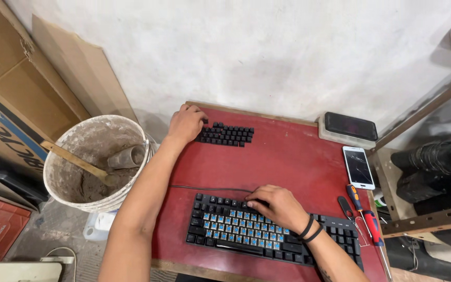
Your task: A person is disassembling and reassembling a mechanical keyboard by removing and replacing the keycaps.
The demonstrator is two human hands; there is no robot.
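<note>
On the red table [288, 156], left hand [185, 124] fingers touch loose keycaps [225, 134]; right hand [275, 206] fingers curl on keyboard [236, 230].

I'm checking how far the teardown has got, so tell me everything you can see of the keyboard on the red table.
The keyboard is black, wired, and lies flat near the front edge of the red table, slightly askew. Most middle keycaps are off, baring rows of blue switches; caps remain along the top row, left column, bottom row and right-hand cluster. A thin black cable leaves its top edge toward the left. The right hand rests on its upper middle rows.
</note>
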